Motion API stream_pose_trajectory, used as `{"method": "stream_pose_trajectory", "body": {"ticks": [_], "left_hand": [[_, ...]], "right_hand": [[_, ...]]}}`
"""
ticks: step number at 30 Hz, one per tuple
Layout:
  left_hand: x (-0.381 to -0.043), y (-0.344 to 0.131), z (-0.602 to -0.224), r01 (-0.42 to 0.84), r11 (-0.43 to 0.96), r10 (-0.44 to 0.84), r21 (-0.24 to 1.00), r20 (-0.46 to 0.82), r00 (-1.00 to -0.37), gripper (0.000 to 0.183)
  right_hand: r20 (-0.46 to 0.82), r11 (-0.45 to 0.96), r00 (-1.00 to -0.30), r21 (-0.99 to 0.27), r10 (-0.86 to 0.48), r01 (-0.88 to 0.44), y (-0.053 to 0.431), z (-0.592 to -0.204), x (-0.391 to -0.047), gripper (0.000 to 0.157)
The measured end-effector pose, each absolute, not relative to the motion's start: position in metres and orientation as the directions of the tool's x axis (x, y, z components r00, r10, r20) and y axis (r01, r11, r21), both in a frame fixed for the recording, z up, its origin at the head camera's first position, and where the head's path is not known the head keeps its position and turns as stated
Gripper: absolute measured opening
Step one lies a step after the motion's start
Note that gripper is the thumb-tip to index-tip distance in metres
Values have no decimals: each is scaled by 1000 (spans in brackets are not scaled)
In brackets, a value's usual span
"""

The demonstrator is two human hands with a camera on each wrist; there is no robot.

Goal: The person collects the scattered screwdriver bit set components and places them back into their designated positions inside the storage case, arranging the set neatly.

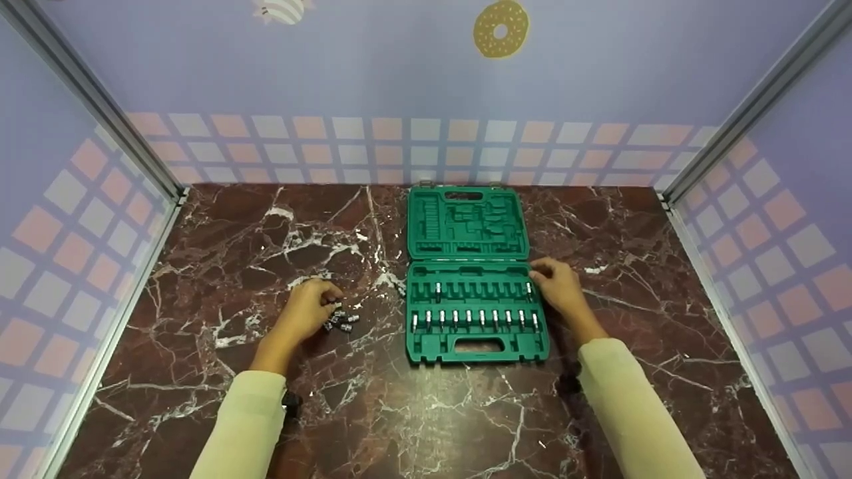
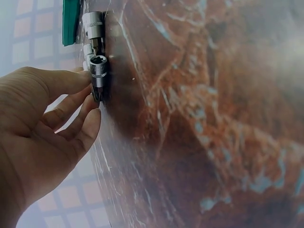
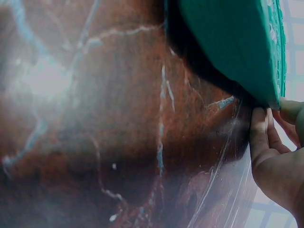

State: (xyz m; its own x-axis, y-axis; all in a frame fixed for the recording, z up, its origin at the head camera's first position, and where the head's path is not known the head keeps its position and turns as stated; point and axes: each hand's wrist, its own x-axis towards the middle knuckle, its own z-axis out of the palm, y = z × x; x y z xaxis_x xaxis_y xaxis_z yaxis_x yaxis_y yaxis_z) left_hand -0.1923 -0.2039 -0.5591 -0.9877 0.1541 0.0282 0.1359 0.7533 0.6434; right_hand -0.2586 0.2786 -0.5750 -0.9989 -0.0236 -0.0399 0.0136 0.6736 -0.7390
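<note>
In the head view, my left hand (image 1: 307,310) is over a small loose pile of bit sockets (image 1: 343,324) on the table, left of the case. Thumb and fingertips pinch one bit socket (image 2: 98,67) at the pile; the fingers partly hide the contact. The green tool case (image 1: 468,265) lies open and flat, its lid away from me. Several bit sockets (image 1: 468,318) stand in the near row of its tray, and two in the far row. My right hand (image 1: 560,287) grips the tray's right edge near the hinge, thumb above and fingers at the side.
The case rests on a dark red marbled table (image 1: 426,426). Its lid reaches close to the patterned back wall (image 1: 426,143). Side walls (image 1: 772,219) with metal corner strips stand left and right.
</note>
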Motion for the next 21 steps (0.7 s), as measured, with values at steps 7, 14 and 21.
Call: {"method": "stream_pose_trajectory", "body": {"ticks": [7, 14, 21], "left_hand": [[-194, -206, -561, 134, 745, 151, 653, 30, -988, 18], [-197, -207, -563, 130, 744, 144, 656, 33, -989, 17], [-201, -209, -567, 121, 743, 127, 658, 39, -991, 14]], "right_hand": [[-32, 675, -999, -738, -26, 6, 279, -575, -259, 27], [-27, 670, -999, -742, -26, 3, 279, -575, -258, 26], [-34, 664, -999, -747, -18, 13, 279, -576, -258, 26]]}}
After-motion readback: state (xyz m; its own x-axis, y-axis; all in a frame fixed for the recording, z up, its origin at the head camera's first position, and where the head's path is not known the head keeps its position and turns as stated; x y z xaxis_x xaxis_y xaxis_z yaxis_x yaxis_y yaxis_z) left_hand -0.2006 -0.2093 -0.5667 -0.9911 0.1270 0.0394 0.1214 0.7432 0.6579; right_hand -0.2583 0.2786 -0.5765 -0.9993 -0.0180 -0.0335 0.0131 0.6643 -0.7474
